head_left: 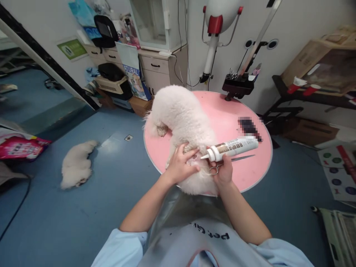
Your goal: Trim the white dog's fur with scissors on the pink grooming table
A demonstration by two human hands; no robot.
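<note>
A white fluffy dog [180, 111] lies or crouches on a round pink table [233, 111]. My left hand [182, 163] rests on the fur at its near end, with thumb and fingers spread around a bare pinkish patch [195, 158], which looks like an opened ear. My right hand [224, 170] is closed on a white squeeze bottle [236, 147] with a brown label. The bottle is tilted sideways, its pointed nozzle close to the pink patch. Scissors [239, 158] also sit in my right hand, their finger ring below the bottle and blades pointing right.
Dark, blurred-out items [249, 128] lie on the table's right side. A black tool holder [239, 84] is clamped at its back edge, near a white-and-red dryer [215, 24]. Another white dog [79, 163] lies on the blue floor at left. Cabinets [154, 66] stand behind.
</note>
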